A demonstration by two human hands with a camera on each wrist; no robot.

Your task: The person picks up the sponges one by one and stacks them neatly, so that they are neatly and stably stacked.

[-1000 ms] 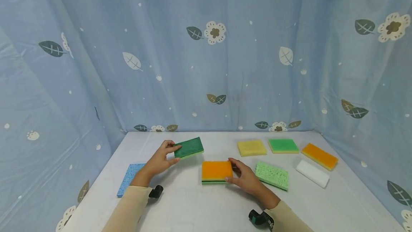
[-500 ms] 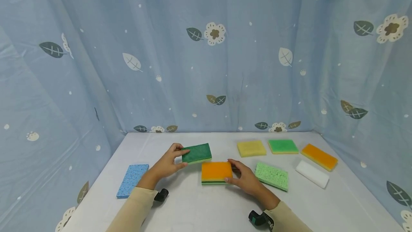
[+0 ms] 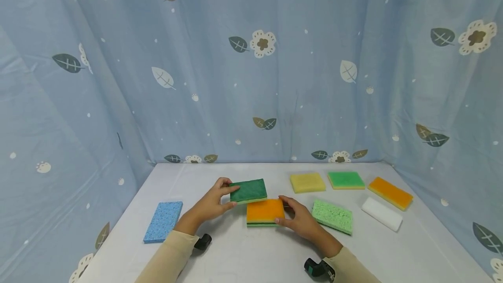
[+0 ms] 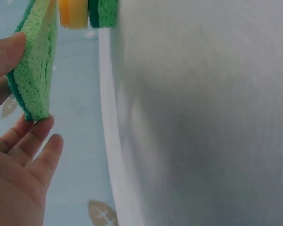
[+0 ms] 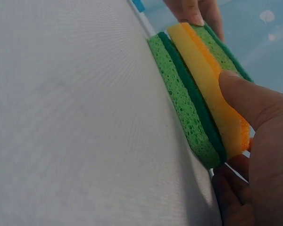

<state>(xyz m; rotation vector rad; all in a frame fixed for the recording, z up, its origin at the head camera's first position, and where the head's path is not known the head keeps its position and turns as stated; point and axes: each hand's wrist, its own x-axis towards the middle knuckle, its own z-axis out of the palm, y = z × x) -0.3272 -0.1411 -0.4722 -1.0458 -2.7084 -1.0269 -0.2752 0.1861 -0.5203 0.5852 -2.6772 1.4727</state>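
Observation:
My left hand [image 3: 212,202] grips the left end of a dark green scouring sponge [image 3: 248,190], its scrubby face up and its pale green spongy side [image 4: 37,61] below. It is held above the table, just over the back-left of a two-sponge stack. On top of that stack lies an orange-and-yellow sponge [image 3: 265,209]; beneath it is a green sponge [image 5: 179,89] with a dark green layer, resting on the table. My right hand [image 3: 300,216] holds the stack's right end, thumb at the front of the orange sponge and fingers behind.
On the white table [image 3: 235,261], a blue sponge [image 3: 163,222] lies left. To the right are a speckled green sponge [image 3: 332,216], a yellow sponge [image 3: 308,183], a bright green sponge [image 3: 346,180], another orange sponge [image 3: 390,192] and a white sponge [image 3: 382,214]. A blue curtain [image 3: 220,99] hangs behind.
My left hand has carried the dark green sponge rightward and slightly down, from left of the stack to over its back-left part. My right hand has stayed at the stack.

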